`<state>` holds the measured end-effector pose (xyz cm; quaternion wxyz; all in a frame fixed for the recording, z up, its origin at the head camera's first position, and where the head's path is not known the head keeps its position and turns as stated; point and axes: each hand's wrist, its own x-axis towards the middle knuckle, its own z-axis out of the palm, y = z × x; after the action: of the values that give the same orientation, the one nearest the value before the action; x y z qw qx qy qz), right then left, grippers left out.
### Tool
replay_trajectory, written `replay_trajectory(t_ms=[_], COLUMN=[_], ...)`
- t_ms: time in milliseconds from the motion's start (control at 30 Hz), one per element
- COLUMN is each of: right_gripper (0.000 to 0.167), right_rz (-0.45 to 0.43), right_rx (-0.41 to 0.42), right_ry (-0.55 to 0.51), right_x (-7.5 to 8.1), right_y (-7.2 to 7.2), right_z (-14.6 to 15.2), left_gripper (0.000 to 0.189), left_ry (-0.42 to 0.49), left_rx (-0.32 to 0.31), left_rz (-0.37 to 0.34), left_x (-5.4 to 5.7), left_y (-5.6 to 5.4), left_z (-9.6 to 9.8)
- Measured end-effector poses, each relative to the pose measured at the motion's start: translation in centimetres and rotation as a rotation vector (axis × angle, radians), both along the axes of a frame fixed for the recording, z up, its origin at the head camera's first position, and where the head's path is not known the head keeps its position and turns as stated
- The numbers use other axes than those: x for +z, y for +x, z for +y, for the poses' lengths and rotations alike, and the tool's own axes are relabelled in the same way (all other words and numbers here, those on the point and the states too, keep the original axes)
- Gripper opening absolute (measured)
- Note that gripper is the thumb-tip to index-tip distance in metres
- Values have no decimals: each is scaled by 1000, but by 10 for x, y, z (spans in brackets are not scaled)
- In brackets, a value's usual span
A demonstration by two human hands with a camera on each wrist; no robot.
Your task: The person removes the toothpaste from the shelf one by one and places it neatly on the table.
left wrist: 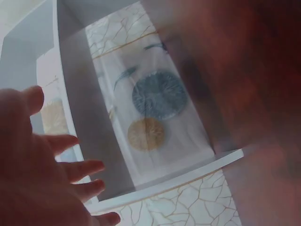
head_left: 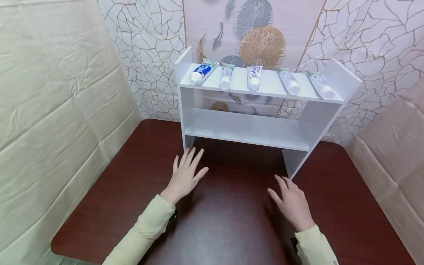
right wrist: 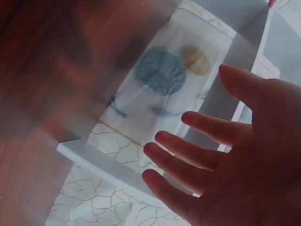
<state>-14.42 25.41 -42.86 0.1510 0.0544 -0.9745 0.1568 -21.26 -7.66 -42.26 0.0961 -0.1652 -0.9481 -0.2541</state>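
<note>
My left hand (head_left: 183, 180) is stretched out, fingers spread and thumb apart, its fingertips overlapping the foot of the left side panel of the white shelf unit (head_left: 246, 127), so I can't tell whether they touch it. My right hand (head_left: 293, 204) has its fingers loosely extended near the unit's right foot, and whether it touches the dark red table (head_left: 218, 235) is unclear. The shelf unit stands toward the back of the table, and the tabletop beneath its lower board sinks into shadow. On the top board lie a blue-and-white tube (head_left: 202, 71) at the left and four mostly white tubes (head_left: 254, 78) spaced along to the right, caps toward me, label print too small to read. My pale sleeves (head_left: 142, 232) run off the bottom edge, which also cuts off the table's front, and only slivers of a dark wrist strap (head_left: 294, 243) show. The boards hide parts of the patterned backdrop (head_left: 261, 46), with its fish and discs. In both wrist views the table is a reddish blur, and each hand is dim and cropped by the frame.
</note>
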Motion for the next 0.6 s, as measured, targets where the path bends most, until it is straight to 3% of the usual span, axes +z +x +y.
replay_trajectory(t_ms=[300,600], right_gripper=[45,37], right_rz=[27,102], right_rx=[20,73], right_ry=[-29,-42], right_x=[14,24], right_y=[-8,-19], right_z=[-19,-40], left_gripper=[76,81], left_ry=[259,542], left_rx=[93,155], left_rz=[49,109], left_x=[20,28], left_y=[-22,-58], left_z=[-3,-6])
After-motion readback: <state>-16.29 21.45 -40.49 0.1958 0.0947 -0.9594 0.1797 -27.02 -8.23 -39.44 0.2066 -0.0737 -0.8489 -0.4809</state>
